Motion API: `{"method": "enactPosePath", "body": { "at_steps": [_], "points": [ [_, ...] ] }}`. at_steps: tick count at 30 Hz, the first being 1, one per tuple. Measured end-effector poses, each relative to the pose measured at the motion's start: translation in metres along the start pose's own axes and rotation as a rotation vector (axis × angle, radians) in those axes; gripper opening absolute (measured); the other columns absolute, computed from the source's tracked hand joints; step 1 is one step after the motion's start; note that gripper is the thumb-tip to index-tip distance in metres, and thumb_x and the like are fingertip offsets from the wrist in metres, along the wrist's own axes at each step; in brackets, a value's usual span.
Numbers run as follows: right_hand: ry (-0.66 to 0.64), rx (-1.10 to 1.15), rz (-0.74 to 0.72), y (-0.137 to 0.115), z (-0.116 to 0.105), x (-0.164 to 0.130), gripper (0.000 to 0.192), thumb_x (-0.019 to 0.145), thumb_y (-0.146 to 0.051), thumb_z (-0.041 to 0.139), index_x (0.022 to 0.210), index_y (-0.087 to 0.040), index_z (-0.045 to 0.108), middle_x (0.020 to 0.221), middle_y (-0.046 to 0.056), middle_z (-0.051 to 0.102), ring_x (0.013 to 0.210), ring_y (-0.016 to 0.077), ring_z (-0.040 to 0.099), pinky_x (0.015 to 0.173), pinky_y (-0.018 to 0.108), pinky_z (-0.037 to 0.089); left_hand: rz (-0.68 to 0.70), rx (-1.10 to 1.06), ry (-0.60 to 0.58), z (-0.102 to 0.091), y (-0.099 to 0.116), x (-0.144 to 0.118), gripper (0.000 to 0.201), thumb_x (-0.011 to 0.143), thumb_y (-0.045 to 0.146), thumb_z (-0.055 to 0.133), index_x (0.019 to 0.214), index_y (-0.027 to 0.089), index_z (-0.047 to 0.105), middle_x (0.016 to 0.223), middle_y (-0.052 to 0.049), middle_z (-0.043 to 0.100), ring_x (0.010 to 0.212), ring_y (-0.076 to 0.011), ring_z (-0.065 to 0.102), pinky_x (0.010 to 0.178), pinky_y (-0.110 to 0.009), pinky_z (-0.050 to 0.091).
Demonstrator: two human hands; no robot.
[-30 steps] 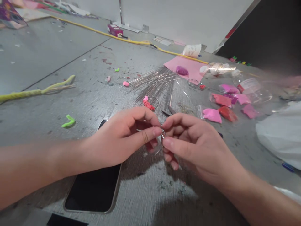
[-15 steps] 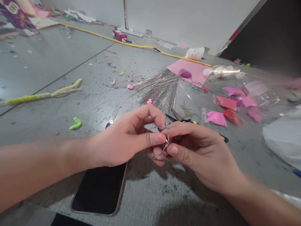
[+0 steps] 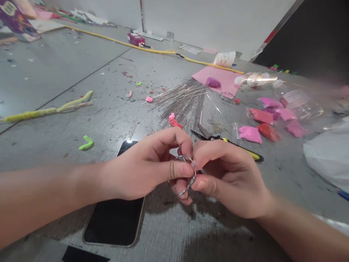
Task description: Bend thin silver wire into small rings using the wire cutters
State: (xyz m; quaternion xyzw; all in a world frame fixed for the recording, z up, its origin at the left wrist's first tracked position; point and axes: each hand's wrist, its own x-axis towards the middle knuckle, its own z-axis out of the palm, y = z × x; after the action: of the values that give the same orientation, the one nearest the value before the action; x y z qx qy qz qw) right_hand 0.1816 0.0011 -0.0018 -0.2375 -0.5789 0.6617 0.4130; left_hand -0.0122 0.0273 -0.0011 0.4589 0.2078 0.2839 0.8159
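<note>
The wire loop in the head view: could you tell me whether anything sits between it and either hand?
Nothing visible does. The left hand and right hand both pinch the wire loop directly between fingertips, above the grey table. The phone lies under the left wrist, the pliers beyond the hands.

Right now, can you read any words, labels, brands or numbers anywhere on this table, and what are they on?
No text is legible.
Purple box at far left: a label, too blurred to read.
Small magenta carton by the yellow cable: print too small to read.
White crumpled wrapper: faint marks, unreadable.
Phone under the left hand: dark screen, nothing shown.
</note>
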Motion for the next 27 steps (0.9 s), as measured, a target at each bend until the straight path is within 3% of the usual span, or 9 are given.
{"method": "enactPosePath", "body": {
  "at_steps": [6,9,12,16,22,25,27],
  "points": [
    [-0.037,-0.015,0.133,-0.004,-0.001,-0.002,0.018,0.09,-0.026,0.071,0.087,-0.025,0.054,0.082,0.001,0.07,0.074,0.0169,0.074,0.068,0.036,0.065,-0.076,0.048,0.005,0.001,0.004,-0.001,0.035,0.085,0.039,0.08,0.088,0.02,0.051,0.074,0.003,0.062,0.061,-0.0102,0.066,0.06,-0.025,0.064],
    [0.047,-0.051,0.211,-0.009,0.003,0.0,0.025,0.082,-0.022,0.077,0.077,-0.023,0.052,0.075,0.0,0.066,0.068,0.0164,0.07,0.06,0.032,0.062,-0.074,0.15,-0.022,-0.001,0.007,0.0,0.029,0.09,0.034,0.075,0.086,0.02,0.051,0.073,0.001,0.066,0.066,-0.012,0.069,0.066,-0.027,0.065],
    [0.177,-0.197,0.246,-0.014,0.005,0.004,0.023,0.075,-0.011,0.072,0.07,-0.021,0.053,0.066,-0.003,0.061,0.057,0.0109,0.062,0.052,0.023,0.054,-0.015,0.298,0.041,-0.001,0.009,0.002,0.018,0.095,0.021,0.067,0.084,0.019,0.052,0.075,0.001,0.068,0.07,-0.0116,0.071,0.068,-0.024,0.063],
    [0.27,-0.441,0.258,-0.017,0.003,0.005,0.014,0.074,-0.008,0.067,0.068,-0.019,0.06,0.059,-0.006,0.056,0.051,0.0054,0.047,0.044,0.016,0.04,0.092,0.55,0.195,0.004,0.009,0.003,0.018,0.092,0.01,0.064,0.08,0.018,0.052,0.071,0.003,0.066,0.068,-0.0091,0.069,0.061,-0.017,0.058],
    [0.45,-0.751,0.213,-0.015,0.012,0.004,0.014,0.075,-0.012,0.066,0.064,-0.018,0.06,0.054,-0.006,0.052,0.048,0.005,0.043,0.041,0.015,0.034,0.213,0.833,0.385,0.007,0.0,0.0,0.014,0.086,0.016,0.07,0.08,0.018,0.058,0.072,0.002,0.065,0.06,-0.0085,0.06,0.049,-0.017,0.049],
    [0.512,-0.853,0.136,-0.015,0.017,0.001,0.012,0.076,-0.011,0.067,0.068,-0.019,0.062,0.056,-0.005,0.057,0.049,0.0061,0.049,0.043,0.015,0.039,0.246,0.836,0.411,0.005,0.0,0.0,0.014,0.086,0.018,0.072,0.081,0.018,0.059,0.074,0.001,0.066,0.063,-0.009,0.061,0.051,-0.018,0.05],
    [0.499,-0.816,0.091,-0.015,0.016,-0.001,0.011,0.078,-0.011,0.068,0.073,-0.019,0.063,0.059,-0.004,0.061,0.051,0.0069,0.054,0.045,0.016,0.043,0.237,0.713,0.375,0.003,0.002,0.001,0.014,0.088,0.018,0.072,0.083,0.017,0.059,0.074,0.001,0.067,0.066,-0.0093,0.065,0.056,-0.018,0.054]
  ]
}}
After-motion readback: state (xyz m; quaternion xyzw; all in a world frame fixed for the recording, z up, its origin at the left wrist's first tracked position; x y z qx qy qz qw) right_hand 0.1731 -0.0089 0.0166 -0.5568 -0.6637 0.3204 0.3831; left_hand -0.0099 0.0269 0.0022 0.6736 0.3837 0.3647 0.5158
